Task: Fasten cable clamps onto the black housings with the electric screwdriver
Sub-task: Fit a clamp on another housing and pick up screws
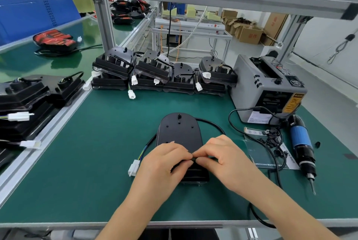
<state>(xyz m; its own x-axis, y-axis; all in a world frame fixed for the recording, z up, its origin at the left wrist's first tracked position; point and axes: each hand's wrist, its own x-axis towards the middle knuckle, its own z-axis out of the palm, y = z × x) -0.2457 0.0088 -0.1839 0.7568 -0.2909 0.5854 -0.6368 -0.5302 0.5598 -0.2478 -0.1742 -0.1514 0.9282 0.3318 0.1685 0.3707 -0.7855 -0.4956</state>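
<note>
A black housing lies flat on the green mat in front of me, its black cable looping round the far right side to a white connector on the left. My left hand and my right hand meet over the housing's near end, fingertips pinching a small black part between them; what that part is cannot be made out. The electric screwdriver, blue and black, lies on the mat to the right, tip toward me. Small black clamps and screws sit in a pile beside it.
Several more black housings with white plugs are stacked along the back of the mat, and others lie on the left conveyor. A grey tape dispenser stands at the back right. Aluminium frame posts rise at both back corners.
</note>
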